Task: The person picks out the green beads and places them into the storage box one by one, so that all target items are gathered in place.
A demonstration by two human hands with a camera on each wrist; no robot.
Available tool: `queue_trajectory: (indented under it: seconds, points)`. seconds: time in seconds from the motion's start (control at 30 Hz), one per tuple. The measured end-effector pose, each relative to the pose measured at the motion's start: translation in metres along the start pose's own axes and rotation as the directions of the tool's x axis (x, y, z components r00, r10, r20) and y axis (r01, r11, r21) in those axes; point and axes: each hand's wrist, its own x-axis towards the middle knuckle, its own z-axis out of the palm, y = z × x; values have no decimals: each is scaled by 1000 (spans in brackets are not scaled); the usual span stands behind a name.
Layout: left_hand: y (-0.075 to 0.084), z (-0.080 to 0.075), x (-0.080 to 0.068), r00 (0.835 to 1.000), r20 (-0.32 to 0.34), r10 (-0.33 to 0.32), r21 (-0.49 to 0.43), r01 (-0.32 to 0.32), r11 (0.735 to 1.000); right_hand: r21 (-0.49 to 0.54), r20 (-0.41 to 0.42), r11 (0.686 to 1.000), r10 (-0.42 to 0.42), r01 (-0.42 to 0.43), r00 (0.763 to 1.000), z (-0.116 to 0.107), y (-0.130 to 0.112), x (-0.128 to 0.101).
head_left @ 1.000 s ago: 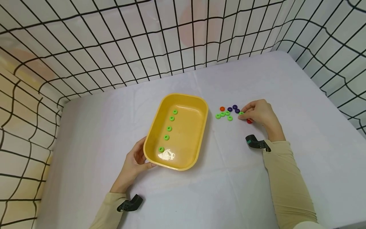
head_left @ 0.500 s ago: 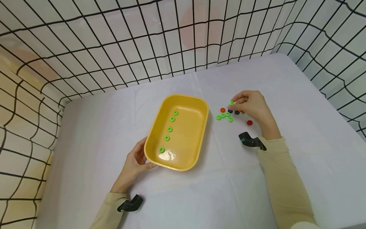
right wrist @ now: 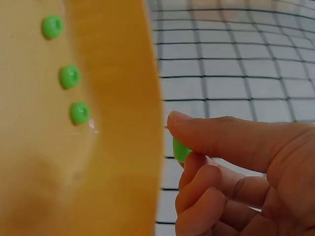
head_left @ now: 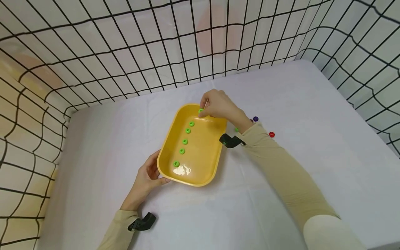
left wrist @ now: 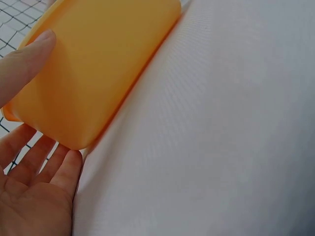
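five rings (head_left: pixel 185 141) lay in a row in the tray (head_left: pixel 204 166); loose rings (head_left: pixel 271 134) sat right of it.

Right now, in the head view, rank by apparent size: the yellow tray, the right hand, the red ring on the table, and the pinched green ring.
1. yellow tray
2. right hand
3. red ring and green ring: alike, not ranked.

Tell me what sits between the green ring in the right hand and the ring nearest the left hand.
Four green rings in a row, head view.
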Motion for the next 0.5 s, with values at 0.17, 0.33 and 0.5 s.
queue_trajectory:
  seconds: [0.17, 0.33, 0.5]
  points:
    - [-1, 0, 0, 1000, 5, -3, -11, 3, 1000, -141, 129, 990, 19, 0, 992, 22, -10, 19]
    - [1, 1, 1, 1000, 0, -7, -29, 6, 1000, -217, 191, 976, 61, -19, 980, 37, -13, 28]
    - [2, 0, 0, 1000, -3, -3, -25, 3, 1000, -309, 219, 951, 97, -25, 971, 42, -14, 32]
